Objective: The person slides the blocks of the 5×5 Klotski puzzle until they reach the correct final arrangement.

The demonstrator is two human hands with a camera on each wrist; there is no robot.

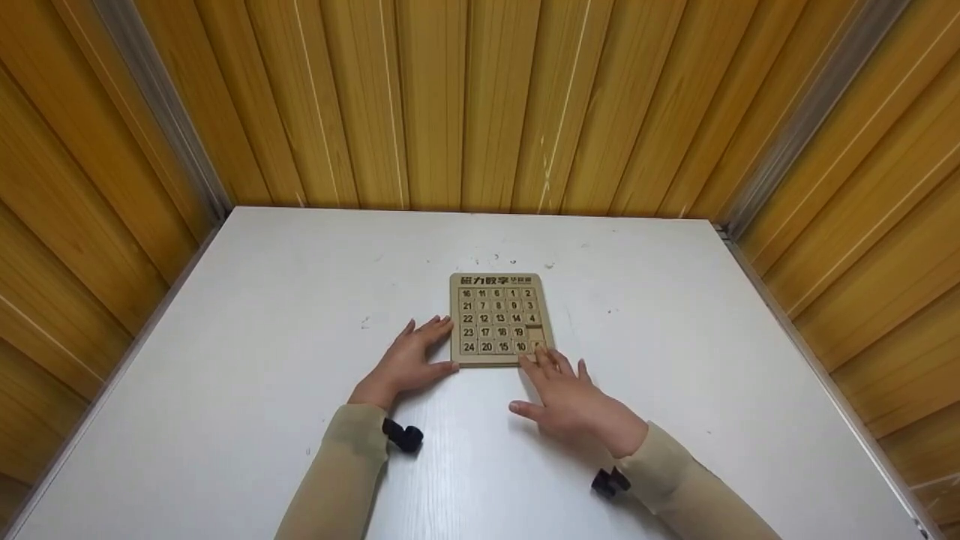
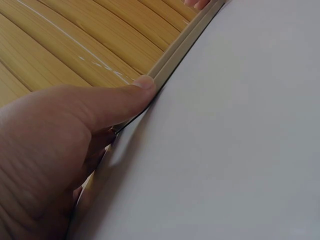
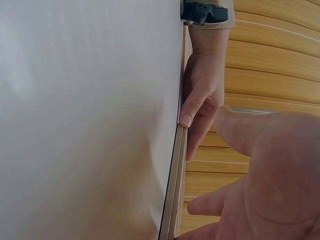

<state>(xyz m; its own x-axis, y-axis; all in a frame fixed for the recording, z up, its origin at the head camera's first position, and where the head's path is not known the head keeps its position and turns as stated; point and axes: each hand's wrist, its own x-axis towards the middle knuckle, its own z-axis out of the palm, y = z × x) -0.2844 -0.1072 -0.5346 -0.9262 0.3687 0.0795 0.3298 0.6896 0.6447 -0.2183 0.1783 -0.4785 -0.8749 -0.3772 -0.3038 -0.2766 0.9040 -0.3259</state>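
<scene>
A wooden number slide puzzle (image 1: 487,359) lies flat on the white table, its rows of numbered tiles facing up. One bare slot (image 1: 535,334) shows in the right column, below the 4 tile (image 1: 532,319). My left hand (image 1: 405,362) rests at the puzzle's left side, fingers extended to its edge and thumb (image 2: 144,83) against the near left corner. My right hand (image 1: 566,397) reaches over the near right corner. Its fingertips touch the lower right tile (image 1: 537,346) and partly cover it, while the thumb (image 3: 232,127) sticks out to the side.
The white table (image 1: 300,285) spreads out around the puzzle, with small scuff marks beyond it. Wood-look panel walls (image 1: 480,105) enclose the back and both sides. Each sleeve carries a small black device (image 1: 405,435) near the cuff.
</scene>
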